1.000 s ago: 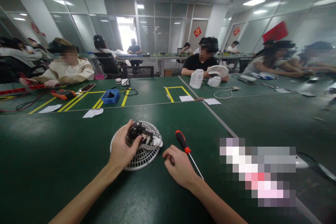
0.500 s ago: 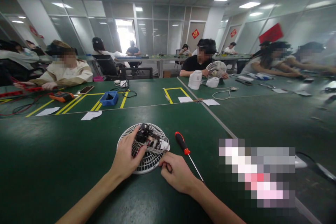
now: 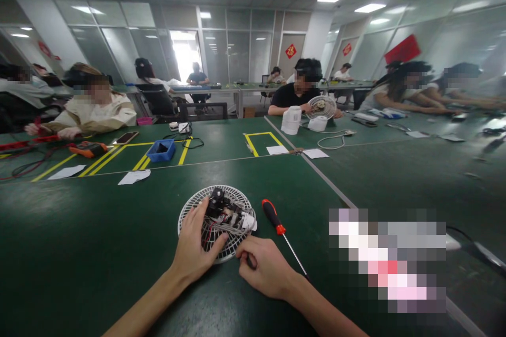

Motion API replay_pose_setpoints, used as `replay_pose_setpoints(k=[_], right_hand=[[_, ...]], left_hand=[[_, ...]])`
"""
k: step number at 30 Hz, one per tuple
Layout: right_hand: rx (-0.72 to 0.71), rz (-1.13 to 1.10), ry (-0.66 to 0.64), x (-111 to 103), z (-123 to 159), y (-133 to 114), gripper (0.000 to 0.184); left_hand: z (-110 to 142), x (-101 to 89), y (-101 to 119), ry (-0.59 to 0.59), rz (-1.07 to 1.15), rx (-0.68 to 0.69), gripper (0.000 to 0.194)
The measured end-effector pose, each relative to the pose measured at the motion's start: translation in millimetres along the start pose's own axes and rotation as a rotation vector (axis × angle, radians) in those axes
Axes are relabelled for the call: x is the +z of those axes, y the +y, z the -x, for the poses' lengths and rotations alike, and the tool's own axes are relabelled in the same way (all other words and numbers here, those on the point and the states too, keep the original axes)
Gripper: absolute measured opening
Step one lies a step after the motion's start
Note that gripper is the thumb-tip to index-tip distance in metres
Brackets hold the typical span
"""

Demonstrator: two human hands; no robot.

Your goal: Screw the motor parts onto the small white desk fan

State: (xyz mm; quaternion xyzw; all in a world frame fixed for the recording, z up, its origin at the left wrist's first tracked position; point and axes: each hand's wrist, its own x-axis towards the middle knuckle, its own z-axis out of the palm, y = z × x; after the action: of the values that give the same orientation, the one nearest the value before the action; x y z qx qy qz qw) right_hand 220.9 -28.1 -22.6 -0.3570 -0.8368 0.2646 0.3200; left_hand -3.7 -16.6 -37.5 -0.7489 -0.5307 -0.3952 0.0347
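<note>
A round white fan grille (image 3: 231,251) lies on the green table in front of me. On top of it sits a fan motor assembly (image 3: 225,213) with a black housing, wires and a white end piece. My left hand (image 3: 193,245) lies over the grille's left side, fingers stretched out beside the black housing and thumb apart. At the grille's lower right rim, my right hand (image 3: 264,266) has its fingers curled into a pinch; what is between the fingertips is hidden. A red and black screwdriver (image 3: 280,229) lies right of the grille, its shaft running toward my right wrist.
Farther back are a blue bin (image 3: 161,151), paper sheets (image 3: 134,177) and yellow tape markings (image 3: 253,146). Across the table a person (image 3: 302,89) holds another fan grille (image 3: 322,109), near a white fan part (image 3: 291,120). A pixelated patch (image 3: 387,260) covers something at right.
My left thumb has moved away from the motor assembly, down over the grille. My right hand has shifted slightly left and down along the rim. The view has turned a little.
</note>
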Motion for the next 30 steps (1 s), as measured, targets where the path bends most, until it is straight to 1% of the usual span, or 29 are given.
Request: replay_pose_setpoints(k=[6,9,17,24,28,30], right_hand=[[-0.023,-0.011,-0.03,3.0,0.9,-0.9,0.02],[-0.035,-0.013,-0.021,1.6,0.9,-1.1,0.02],[-0.069,-0.021,0.015,-0.5,1.3,-7.1,0.018],[-0.073,-0.013,0.013,-1.5,1.0,-8.8,0.018],[-0.08,-0.008,0.017,-2.4,0.8,-9.2,0.019],[-0.086,0.001,0.02,-4.0,0.1,-10.4,0.019]], left_hand=[[2.6,6.0,3.6,0.022,-0.026,0.069,0.087],[4.1,9.2,4.2,0.031,-0.054,0.096,0.084],[4.8,16.7,8.6,0.108,-0.098,0.114,0.085],[0.8,14.2,-1.3,0.065,-0.041,0.133,0.08],[3.3,11.2,1.7,0.133,-0.038,0.153,0.077],[5.9,8.5,5.9,0.19,-0.031,0.148,0.076]])
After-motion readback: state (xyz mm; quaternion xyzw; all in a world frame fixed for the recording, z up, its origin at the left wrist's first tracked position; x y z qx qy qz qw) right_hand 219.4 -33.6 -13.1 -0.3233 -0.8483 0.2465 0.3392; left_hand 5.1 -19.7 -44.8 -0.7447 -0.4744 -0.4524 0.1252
